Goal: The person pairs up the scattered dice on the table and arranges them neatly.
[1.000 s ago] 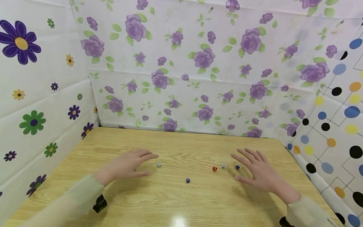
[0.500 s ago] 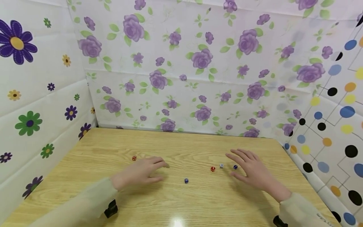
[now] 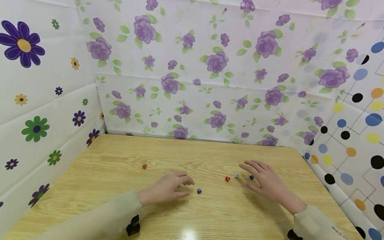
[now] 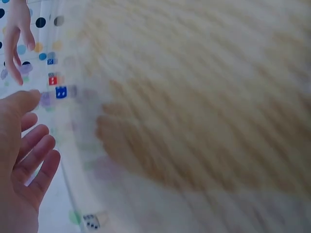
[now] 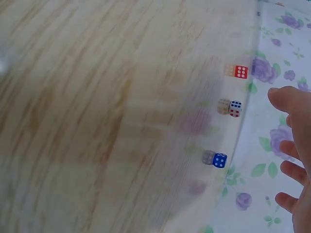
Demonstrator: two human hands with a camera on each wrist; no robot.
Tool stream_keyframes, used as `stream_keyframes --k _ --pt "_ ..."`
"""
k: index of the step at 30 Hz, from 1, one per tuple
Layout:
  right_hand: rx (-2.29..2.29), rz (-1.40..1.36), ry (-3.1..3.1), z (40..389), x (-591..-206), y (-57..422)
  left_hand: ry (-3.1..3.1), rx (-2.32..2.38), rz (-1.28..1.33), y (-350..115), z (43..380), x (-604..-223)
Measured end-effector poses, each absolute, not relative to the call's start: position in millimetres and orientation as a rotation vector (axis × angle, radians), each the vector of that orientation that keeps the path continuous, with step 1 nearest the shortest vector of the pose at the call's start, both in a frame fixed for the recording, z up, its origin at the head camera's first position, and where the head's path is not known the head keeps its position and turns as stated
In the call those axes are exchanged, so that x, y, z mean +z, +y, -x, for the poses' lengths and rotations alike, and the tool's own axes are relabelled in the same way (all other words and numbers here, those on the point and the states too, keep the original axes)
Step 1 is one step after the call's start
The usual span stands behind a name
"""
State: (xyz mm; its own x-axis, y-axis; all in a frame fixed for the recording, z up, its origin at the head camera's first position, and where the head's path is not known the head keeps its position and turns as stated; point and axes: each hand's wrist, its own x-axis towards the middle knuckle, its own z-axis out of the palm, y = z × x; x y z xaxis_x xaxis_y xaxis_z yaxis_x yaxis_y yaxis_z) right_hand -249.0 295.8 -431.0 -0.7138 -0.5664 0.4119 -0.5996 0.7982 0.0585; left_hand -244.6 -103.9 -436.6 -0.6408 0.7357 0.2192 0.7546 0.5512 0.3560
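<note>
Within the last second the left hand point(image 3: 168, 190) had shifted rightward over the table point(image 3: 228, 213). Its thumb and fingers, parted and loosely bent around nothing, now hovered just left of the lone blue die point(image 3: 199, 191), apart from it. That move bared the left red die point(image 3: 144, 166), behind and well left of the lone blue die; the left white die point(image 3: 169, 173), nearer on that side, was partly covered. The right hand point(image 3: 268, 185), fingers spread and holding nothing, stayed right of the lone blue die, by the right red die point(image 3: 227, 179), right white die point(image 3: 236, 176) and right blue die point(image 3: 251, 177). The dice kept their places; the lone blue die seemed the left hand's likeliest concern.
</note>
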Motion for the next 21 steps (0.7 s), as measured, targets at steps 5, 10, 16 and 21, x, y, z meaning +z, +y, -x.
stream_keyframes --k 5,10,16,21 --pt "0.125 -0.893 -2.565 250.4 -433.4 292.3 -2.752 -0.757 1.300 -94.1 245.9 -442.6" --pt "0.127 -0.890 -2.583 250.4 -433.5 290.2 -2.753 -0.817 1.278 -85.0 247.9 -449.8" --pt "0.158 -0.895 -2.574 249.2 -434.6 285.1 -2.770 -0.950 1.229 -76.2 248.2 -455.3" --pt "0.199 -0.912 -2.550 246.0 -436.2 277.6 -2.749 -1.011 1.173 -71.2 249.0 -460.1"
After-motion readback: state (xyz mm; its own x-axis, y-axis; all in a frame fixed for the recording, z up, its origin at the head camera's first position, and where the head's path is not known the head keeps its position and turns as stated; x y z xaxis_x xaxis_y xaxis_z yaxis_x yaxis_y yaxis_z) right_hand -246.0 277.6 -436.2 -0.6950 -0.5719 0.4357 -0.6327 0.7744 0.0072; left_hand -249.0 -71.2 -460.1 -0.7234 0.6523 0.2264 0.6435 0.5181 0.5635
